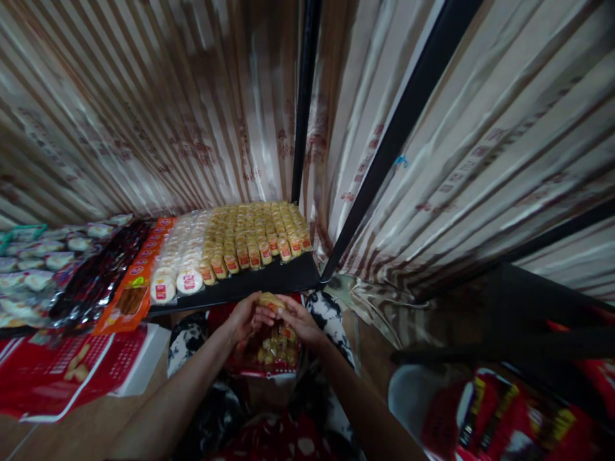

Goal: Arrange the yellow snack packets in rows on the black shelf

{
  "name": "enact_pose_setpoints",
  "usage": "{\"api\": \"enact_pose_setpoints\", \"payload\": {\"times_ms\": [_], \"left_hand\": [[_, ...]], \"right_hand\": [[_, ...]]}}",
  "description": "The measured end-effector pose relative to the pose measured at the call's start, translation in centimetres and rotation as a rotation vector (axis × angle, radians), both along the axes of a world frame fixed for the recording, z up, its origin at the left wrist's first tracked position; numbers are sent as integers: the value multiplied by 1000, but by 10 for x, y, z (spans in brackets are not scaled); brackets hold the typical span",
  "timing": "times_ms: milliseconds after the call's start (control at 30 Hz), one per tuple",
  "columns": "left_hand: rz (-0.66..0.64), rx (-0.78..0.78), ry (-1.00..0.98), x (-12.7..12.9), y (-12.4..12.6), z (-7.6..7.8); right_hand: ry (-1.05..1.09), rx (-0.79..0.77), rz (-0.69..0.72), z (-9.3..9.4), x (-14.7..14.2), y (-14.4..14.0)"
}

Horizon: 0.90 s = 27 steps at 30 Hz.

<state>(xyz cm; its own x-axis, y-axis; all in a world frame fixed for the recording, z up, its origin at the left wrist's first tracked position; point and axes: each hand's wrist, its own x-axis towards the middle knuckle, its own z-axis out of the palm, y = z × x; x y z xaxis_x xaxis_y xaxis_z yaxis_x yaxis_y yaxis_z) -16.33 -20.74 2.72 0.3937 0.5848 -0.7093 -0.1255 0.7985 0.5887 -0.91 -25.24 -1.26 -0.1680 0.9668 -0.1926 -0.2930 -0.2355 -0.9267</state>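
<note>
Both hands meet low in the middle: left hand (245,318) and right hand (298,320) pinch one wrapped yellow cake (270,299) between their fingertips, right above an open red bag (269,352) of more cakes on the lap. Just beyond sits the black tray (269,280), packed with rows of yellow cakes (254,234) and white round cakes (180,266), bare along its near edge. Curtain (144,109) closes behind; red boxes (57,374) lie left.
</note>
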Motion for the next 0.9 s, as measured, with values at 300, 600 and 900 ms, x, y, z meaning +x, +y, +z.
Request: {"api": "enact_pose_setpoints", "payload": {"times_ms": [300, 600, 900], "left_hand": [[143, 336, 165, 13, 20, -6], [62, 575, 273, 11, 32, -4], [213, 278, 46, 18, 15, -22]], "right_hand": [[3, -100, -183, -12, 3, 15], [-17, -106, -328, -7, 18, 35], [35, 1, -333, 1, 13, 51]]}}
